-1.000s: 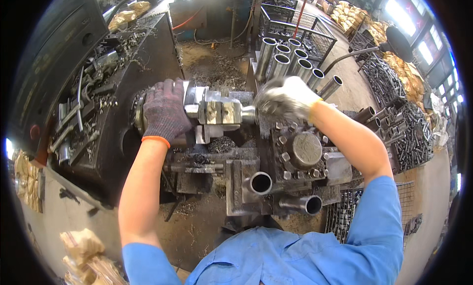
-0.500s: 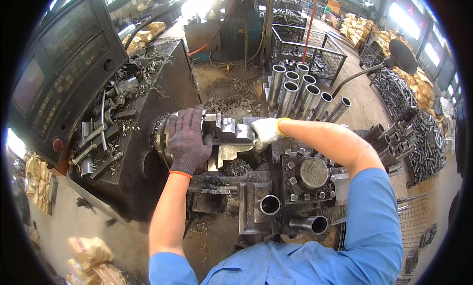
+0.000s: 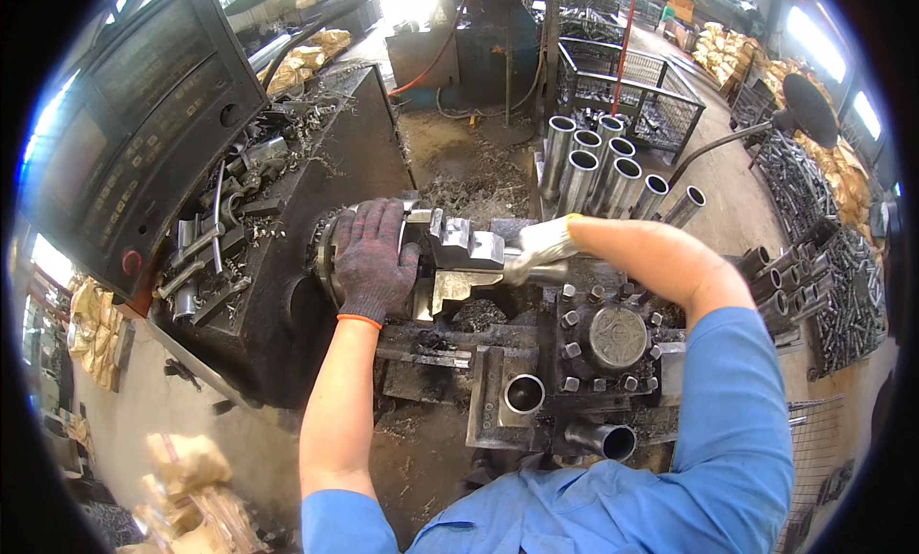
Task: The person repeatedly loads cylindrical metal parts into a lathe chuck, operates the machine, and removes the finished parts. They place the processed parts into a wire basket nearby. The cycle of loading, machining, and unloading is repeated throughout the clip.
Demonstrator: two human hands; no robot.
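Left hand (image 3: 376, 257), dark-gloved, is laid palm-down over the round chuck (image 3: 328, 267), fingers extended and thumb spread away. A shiny metal tube (image 3: 552, 273) is held in the curled fingers of the white-gloved right hand (image 3: 542, 246), just right of the stepped metal blocks (image 3: 471, 248) at the chuck and behind the bolted tool post (image 3: 617, 337); its left end is hidden by the glove. Upright tubes (image 3: 578, 182) are grouped beyond.
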